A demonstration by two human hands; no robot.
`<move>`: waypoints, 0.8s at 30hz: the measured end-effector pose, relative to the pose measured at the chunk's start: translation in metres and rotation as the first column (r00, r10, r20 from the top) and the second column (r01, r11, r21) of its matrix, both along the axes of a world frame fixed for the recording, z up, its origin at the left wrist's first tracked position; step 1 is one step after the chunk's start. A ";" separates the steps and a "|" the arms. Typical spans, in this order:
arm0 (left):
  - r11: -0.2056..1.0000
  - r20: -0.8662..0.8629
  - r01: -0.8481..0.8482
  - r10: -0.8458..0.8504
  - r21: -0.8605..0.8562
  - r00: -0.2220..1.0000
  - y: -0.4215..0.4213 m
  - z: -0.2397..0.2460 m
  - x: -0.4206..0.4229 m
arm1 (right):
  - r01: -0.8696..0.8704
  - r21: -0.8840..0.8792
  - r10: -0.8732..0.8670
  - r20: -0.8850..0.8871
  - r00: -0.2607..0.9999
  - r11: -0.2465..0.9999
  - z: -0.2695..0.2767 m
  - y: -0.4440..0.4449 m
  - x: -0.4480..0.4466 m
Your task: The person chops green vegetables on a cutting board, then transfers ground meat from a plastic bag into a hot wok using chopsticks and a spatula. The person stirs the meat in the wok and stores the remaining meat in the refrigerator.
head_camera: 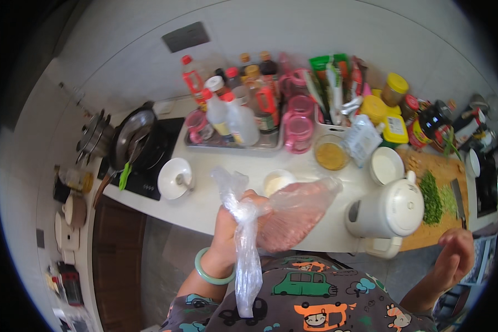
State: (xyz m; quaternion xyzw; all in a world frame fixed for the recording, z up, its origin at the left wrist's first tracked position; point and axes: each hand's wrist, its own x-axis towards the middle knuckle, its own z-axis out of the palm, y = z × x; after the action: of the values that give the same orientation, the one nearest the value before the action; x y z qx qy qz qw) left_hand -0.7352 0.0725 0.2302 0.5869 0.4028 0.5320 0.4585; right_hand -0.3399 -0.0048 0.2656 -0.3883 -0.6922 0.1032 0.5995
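Observation:
My left hand point(227, 232), with a pale green bangle point(209, 272) on its wrist, grips the gathered neck of a clear plastic bag point(245, 249). Pinkish minced meat point(292, 224) fills the bag's bulging end, held up over the front edge of the counter point(199, 213). Behind the meat, a small bowl of pale powder point(277, 182) is partly covered. My right hand point(454, 255) is raised in front of the cutting board point(413, 245), its fingers loosely curved and nothing visible in it. A white electric kettle point(384, 209) stands between the bag and that hand.
A wok point(133, 137) with a green-handled utensil point(125, 176) sits on the cooktop point(172, 128) at left. Nearby is a white bowl point(174, 178) holding a spoon. Bottles crowd a metal tray point(236, 146). Chopped greens point(430, 199) and a knife point(457, 199) lie on the board.

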 end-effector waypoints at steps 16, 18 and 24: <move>0.905 -0.127 -0.425 0.420 -0.017 0.899 -0.132 -0.012 -0.284 | -0.379 -0.923 0.454 -0.314 0.834 0.059 -0.158 0.088 -0.419; 0.903 -0.164 -0.429 0.420 -0.027 0.893 -0.139 -0.018 -0.315 | -0.348 -0.937 0.292 -0.333 0.897 0.002 -0.182 0.096 -0.470; 0.876 -0.183 -0.479 0.461 -0.064 0.868 -0.142 -0.040 -0.363 | -0.558 -0.821 -0.217 -0.527 0.822 -0.121 -0.206 0.124 -0.566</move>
State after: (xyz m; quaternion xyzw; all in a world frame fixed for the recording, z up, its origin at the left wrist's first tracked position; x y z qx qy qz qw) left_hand -1.0987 -0.0691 0.1906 0.4868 0.5973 0.5558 0.3118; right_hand -0.9061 0.1191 0.0598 -0.5530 -0.2416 0.7582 0.2470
